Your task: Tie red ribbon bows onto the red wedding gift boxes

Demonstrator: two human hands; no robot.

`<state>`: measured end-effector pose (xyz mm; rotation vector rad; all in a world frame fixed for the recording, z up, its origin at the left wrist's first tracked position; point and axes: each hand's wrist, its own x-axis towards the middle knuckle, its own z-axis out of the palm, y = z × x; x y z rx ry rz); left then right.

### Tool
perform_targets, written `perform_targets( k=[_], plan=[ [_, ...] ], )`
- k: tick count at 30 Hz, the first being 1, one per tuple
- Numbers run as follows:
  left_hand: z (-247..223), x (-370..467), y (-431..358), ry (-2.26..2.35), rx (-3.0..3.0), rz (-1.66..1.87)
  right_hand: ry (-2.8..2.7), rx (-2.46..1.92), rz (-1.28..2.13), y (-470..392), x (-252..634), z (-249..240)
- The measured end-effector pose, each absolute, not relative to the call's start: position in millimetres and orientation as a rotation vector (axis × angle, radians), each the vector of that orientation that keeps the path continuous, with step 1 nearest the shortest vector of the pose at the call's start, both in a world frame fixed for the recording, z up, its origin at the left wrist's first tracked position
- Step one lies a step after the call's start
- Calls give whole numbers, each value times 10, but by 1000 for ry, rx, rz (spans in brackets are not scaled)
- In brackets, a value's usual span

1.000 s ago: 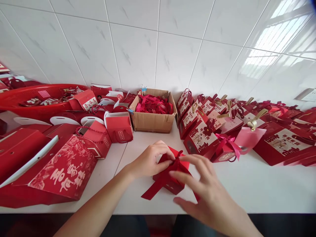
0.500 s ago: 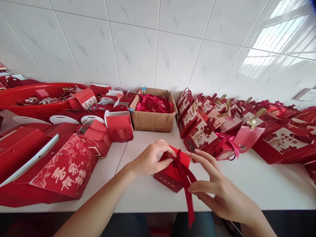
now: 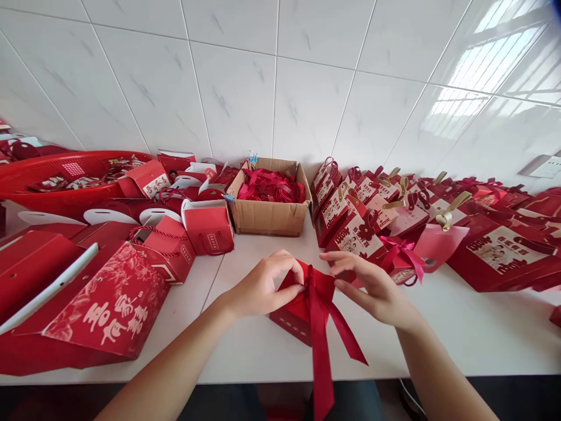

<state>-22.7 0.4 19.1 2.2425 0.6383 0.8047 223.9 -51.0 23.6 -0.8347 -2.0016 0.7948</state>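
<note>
1. The left hand [image 3: 267,286] has its thumb and forefinger pinched together on the dark red ribbon [image 3: 319,345], at the knot on top of the small red gift box [image 3: 291,324].
2. The right hand [image 3: 372,289] is open, its fingers spread around the right side of that box; whether a fingertip touches it, I cannot tell.
3. The gift box sits on the white tabletop [image 3: 447,345], between the hands and near the front edge.
4. One ribbon tail drops over the box front and past the tabletop's edge; the other slants away to the right.
5. Behind stands an open cardboard box [image 3: 268,219] full of red ribbons [image 3: 272,186], with blue binder clips [image 3: 253,158] on its left side.
6. At the left, a large red carton with white lettering [image 3: 100,310] lies before a red plastic basket [image 3: 83,197] of small packets.
7. At the right, rows of printed red boxes [image 3: 357,237] stand close together; beside the nearest is a small box with a pink bow [image 3: 402,257].
</note>
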Motion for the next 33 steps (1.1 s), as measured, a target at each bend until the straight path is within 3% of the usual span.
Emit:
perform_targets(
  k=[4,21,33],
  plan=[
    [196,-237,1,626,2242,831,-2044,-786,904,-271,2093,229],
    [219,-230,-25,609,2396,909,-2184,-728,493,-380,2006,102],
    [225,-231,10,532,2465,969,-2186,-676,493,-401,2007,86]
  ],
)
